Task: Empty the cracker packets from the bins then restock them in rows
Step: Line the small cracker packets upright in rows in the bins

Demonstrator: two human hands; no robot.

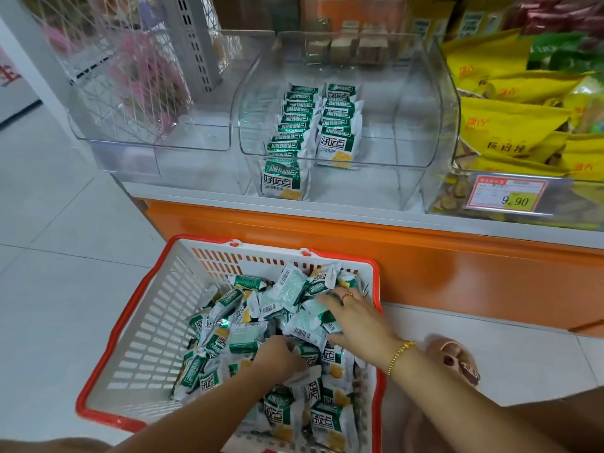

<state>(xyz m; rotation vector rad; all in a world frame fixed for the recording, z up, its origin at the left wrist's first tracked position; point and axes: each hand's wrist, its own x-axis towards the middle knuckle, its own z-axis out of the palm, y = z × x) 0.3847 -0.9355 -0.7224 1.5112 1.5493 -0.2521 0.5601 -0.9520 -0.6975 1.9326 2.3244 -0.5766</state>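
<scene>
A loose heap of cracker packets [295,287] lies in the red-rimmed shopping basket [153,338] on the floor, near and low in the scene. More packets are stood on edge in 2 rows, front to back, in the clear middle bin [402,125] on the far shelf.

The left hand [277,356] is pushed into the heap with its fingers curled downward. The fingertips are buried, so it cannot be told whether a packet is gripped. The right hand [358,317] is laid flat on the packets at the right side of the basket, its fingers straight and spread, and nothing is held.

The packets are judged to be light, small and pillow-shaped, wrapped in glossy film that is likely to slide against its neighbours. The crackers inside are probably brittle, so squeezing across the flat faces is best avoided. A packet is better taken by its 2 long edges or by a crimped end seal. Several could be gathered face to face and pinched as a stack, which would suit placing them upright in a row.
</scene>
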